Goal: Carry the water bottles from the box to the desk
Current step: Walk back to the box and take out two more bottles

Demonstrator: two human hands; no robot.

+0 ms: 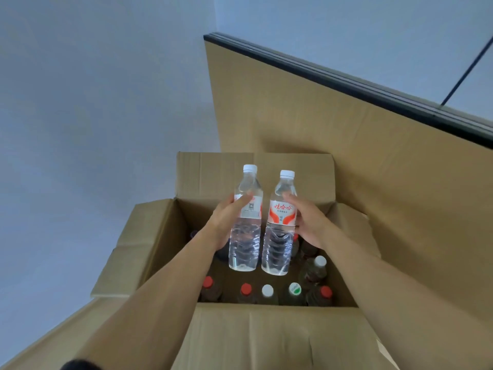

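Two clear water bottles with white caps hang side by side above an open cardboard box. My left hand grips the left bottle around its label. My right hand grips the right bottle, whose red-and-white label faces me. Both bottles are upright, tilted slightly away, and almost touch each other. Down in the box stand several more bottles with red caps, white caps and a green-and-white cap.
The box's four flaps are folded outward; the near flap lies below my forearms. A tall tan panel with a dark top edge rises just behind and to the right of the box. A pale wall fills the left side.
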